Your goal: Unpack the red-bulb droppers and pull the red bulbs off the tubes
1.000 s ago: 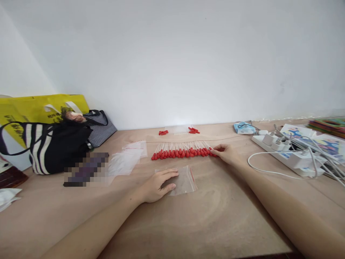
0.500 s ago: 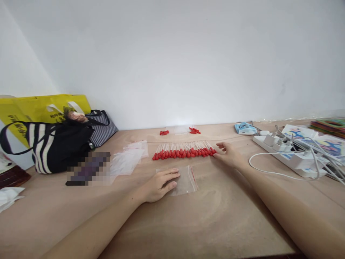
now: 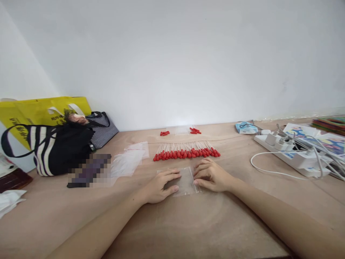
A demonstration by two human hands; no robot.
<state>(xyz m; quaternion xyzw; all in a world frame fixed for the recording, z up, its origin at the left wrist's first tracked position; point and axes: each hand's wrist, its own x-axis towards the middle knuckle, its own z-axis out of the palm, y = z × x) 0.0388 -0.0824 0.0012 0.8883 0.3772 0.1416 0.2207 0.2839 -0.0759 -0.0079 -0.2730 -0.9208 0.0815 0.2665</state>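
Observation:
A clear zip-lock bag (image 3: pixel 183 181) lies flat on the table in front of me. My left hand (image 3: pixel 159 185) rests on its left part, fingers stretched out and thumb apart. At the right, zipped edge, my right hand (image 3: pixel 211 176) has its fingers curled, with thumb and index finger close together on the plastic. Just beyond the bag runs a row of thin white sticks with red bulb-shaped ends (image 3: pixel 185 154), the red ends towards me. Farther back are two small groups of red pieces, one on the left (image 3: pixel 165 133) and one on the right (image 3: pixel 195 130).
Several clear bags (image 3: pixel 126 162) lie fanned out on the left, beside a pixelated dark object (image 3: pixel 90 171). Behind stand a black bag (image 3: pixel 61 147) and a yellow bag (image 3: pixel 54 108). On the right are a white power strip (image 3: pixel 293 158) with cables and a blue mask (image 3: pixel 245 128).
My right hand has moved from the right end of the stick row down and left to the bag's zipped edge. My left hand has stayed on the bag.

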